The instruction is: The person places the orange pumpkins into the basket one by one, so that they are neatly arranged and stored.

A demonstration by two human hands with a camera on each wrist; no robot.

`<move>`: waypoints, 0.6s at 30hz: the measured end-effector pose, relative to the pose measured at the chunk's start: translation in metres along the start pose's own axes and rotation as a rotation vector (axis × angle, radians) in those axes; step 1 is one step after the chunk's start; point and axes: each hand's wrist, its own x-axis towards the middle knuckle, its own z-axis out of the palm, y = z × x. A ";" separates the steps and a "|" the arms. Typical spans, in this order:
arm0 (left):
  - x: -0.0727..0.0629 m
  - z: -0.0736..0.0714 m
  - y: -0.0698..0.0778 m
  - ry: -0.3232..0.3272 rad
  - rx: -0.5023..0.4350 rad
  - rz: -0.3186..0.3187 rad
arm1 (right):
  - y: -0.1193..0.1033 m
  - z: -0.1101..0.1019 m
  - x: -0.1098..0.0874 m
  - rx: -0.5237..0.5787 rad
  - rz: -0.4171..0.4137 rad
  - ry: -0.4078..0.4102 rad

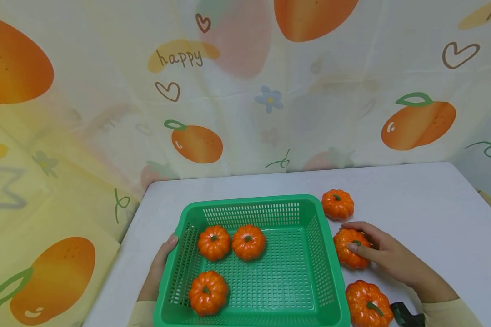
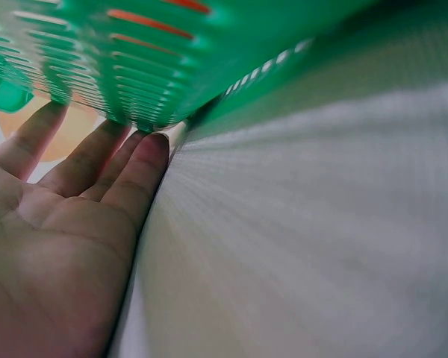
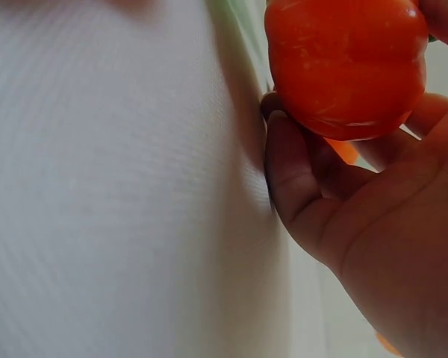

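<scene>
A green plastic basket (image 1: 245, 199) stands on the white table, with several small orange pumpkins around and inside it. My left hand (image 1: 160, 265) rests against the basket's left side; in the left wrist view its nearly straight fingers (image 2: 82, 160) touch the slotted wall from outside. On the right, my right hand (image 1: 386, 252) grips a small pumpkin (image 1: 343, 250) close beside the basket's right wall. The right wrist view shows that pumpkin (image 3: 343, 67) between thumb and fingers, with the fingers low at the tabletop. Three pumpkins (image 1: 248, 243) lie inside the basket toward its left half.
One pumpkin (image 1: 338, 204) sits behind my right hand near the basket's far right corner. Another pumpkin (image 1: 368, 304) lies in front of it, next to a black object (image 1: 407, 314) at my sleeve. A fruit-printed cloth (image 1: 245, 113) hangs behind the table (image 1: 433, 195).
</scene>
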 end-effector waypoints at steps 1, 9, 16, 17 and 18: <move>0.000 0.000 -0.001 0.011 0.017 0.007 | 0.000 0.000 0.000 -0.002 0.002 0.001; 0.002 -0.001 -0.002 -0.020 -0.058 0.020 | -0.002 -0.003 -0.001 -0.006 -0.009 0.016; 0.004 -0.006 -0.006 -0.067 -0.145 0.048 | -0.004 -0.005 -0.002 -0.027 -0.017 0.027; 0.003 -0.007 -0.008 -0.061 -0.141 0.055 | -0.004 -0.006 -0.002 -0.034 -0.020 0.030; 0.003 -0.008 -0.010 -0.056 -0.138 0.070 | -0.004 -0.006 -0.002 -0.040 -0.021 0.033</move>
